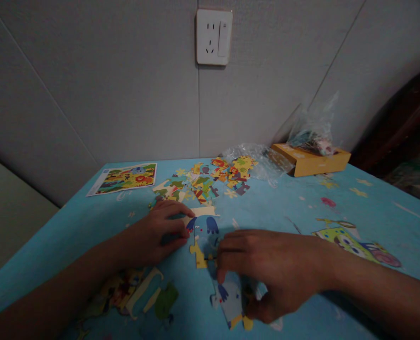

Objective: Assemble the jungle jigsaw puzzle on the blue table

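Toward the middle of the table, a joined group of light-blue jigsaw puzzle pieces (206,231) lies flat, with a yellow edge and dark-blue elephant parts printed on it. My left hand (165,231) is at its left side, fingers bent, thumb and index fingertips on a puzzle piece at that edge. Lower down, my right hand (270,267) curls over another blue elephant puzzle piece (231,300), with fingers on its upper side and the thumb at its right. The palm hides part of this piece and what lies beneath the hand.
Several loose puzzle pieces (204,184) are heaped toward the wall. A picture card (128,179) lies at the back left. Clear plastic wrap (262,158) lies beside a yellow box (316,163) topped by a plastic bag (314,130). The blue tablecloth (287,203) carries printed cartoon figures.
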Demonstrator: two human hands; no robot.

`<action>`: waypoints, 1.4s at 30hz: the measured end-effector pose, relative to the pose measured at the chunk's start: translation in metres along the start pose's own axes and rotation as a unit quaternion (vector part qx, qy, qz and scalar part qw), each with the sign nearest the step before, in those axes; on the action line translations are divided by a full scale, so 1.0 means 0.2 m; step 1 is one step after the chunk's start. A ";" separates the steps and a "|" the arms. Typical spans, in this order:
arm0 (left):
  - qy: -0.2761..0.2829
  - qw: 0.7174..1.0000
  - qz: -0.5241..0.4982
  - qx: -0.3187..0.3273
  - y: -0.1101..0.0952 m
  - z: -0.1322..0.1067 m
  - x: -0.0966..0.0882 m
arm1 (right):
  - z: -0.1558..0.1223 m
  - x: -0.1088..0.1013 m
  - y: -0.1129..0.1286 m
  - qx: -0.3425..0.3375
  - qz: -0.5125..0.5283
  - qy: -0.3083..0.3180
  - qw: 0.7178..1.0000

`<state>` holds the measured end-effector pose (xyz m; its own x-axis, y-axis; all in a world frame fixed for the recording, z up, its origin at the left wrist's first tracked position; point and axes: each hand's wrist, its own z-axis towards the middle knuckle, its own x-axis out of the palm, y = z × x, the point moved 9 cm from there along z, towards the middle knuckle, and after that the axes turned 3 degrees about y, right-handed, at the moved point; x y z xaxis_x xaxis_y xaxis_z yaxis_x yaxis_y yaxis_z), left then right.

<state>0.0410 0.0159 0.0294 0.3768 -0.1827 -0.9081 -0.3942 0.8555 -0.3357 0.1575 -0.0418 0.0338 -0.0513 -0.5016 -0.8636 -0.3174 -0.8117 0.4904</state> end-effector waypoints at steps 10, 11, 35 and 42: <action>-0.009 0.999 0.011 -0.029 0.03 0.00 0.00 | -0.09 -0.08 -0.16 0.135 -0.011 0.016 0.991; -0.009 0.999 0.010 -0.029 0.03 0.00 0.00 | -0.09 -0.08 -0.17 0.142 -0.011 0.011 0.990; 0.010 1.000 -0.017 0.002 -0.03 -0.01 0.02 | -0.07 -0.11 -0.20 0.117 -0.039 -0.077 0.989; -0.008 0.998 0.052 -0.021 -0.01 -0.01 -0.02 | -0.08 -0.13 -0.22 0.155 -0.043 -0.084 0.983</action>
<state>0.0387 0.0152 0.0339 0.3460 -0.0862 -0.9343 -0.4657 0.8487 -0.2508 0.1875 0.0025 0.0370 -0.1589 -0.3579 -0.9201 -0.5995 -0.7055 0.3779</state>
